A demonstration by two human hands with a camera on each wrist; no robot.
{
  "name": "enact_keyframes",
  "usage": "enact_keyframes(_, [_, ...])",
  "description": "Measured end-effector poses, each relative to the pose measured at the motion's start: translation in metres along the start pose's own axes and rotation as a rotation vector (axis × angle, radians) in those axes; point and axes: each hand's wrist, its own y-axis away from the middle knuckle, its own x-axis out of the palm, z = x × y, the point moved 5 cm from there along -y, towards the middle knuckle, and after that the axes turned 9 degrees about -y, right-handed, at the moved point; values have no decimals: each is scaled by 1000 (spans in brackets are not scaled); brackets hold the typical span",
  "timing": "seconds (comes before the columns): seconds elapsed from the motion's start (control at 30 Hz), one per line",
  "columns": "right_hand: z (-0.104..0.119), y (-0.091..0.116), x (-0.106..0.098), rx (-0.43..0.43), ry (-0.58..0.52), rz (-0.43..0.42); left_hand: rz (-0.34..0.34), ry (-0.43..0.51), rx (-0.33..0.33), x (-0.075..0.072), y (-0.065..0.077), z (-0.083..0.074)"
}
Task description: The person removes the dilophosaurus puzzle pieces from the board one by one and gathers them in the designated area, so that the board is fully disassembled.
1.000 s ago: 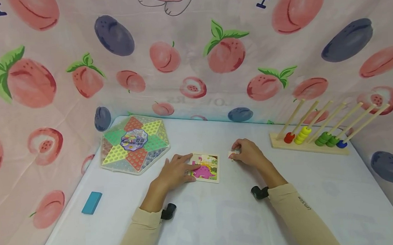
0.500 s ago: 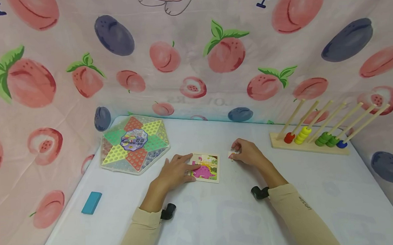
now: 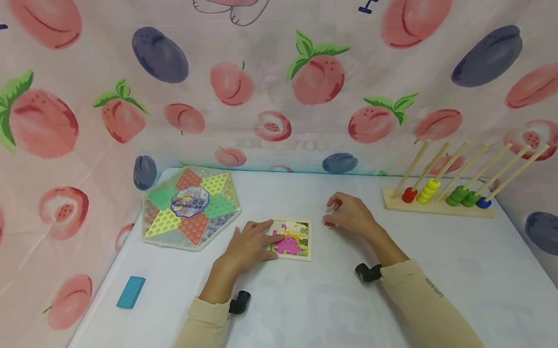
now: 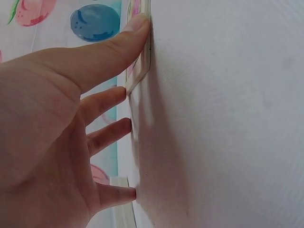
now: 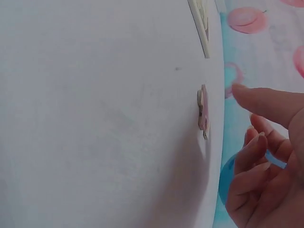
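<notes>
A square wooden jigsaw puzzle (image 3: 290, 246) with a pink dinosaur picture lies flat on the white table. My left hand (image 3: 249, 244) rests on its left side, fingers spread; in the left wrist view the thumb (image 4: 116, 50) lies on the frame's edge. To the right of the puzzle, my right hand (image 3: 351, 215) hovers with thumb and fingers loosely bent. Close by its fingertips lie small puzzle pieces (image 3: 329, 224), partly hidden in the head view. The right wrist view shows the pieces (image 5: 203, 111) on the table, seemingly overlapping, with a gap between them and the thumb (image 5: 266, 102).
At the back left lies a hexagonal Chinese checkers board (image 3: 193, 237) in clear wrap. A blue block (image 3: 131, 292) sits at the left. On the right stands a wooden bead rack (image 3: 437, 207) with tall pegs. A fruit-print cloth (image 3: 266, 91) hangs behind the table.
My right hand's fingertips have lifted slightly off the small pieces, and a red patch now shows there. The left hand keeps its place on the puzzle. The head view has tilted slightly.
</notes>
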Motion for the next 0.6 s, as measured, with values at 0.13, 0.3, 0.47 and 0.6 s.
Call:
enact_keyframes(0.13, [8,2,2,-29,-41,2,1,6,-2,1,-1,1])
enact_keyframes(0.3, [26,2,13,-155,-45,67,0,3,-5,1,-1,0])
enact_keyframes(0.47, [41,1,31,-195,-2,165,-2,-2,-7,-1,-1,-1])
enact_keyframes(0.6, [50,2,47,-239,27,239,6,-11,-11,-1,0,0])
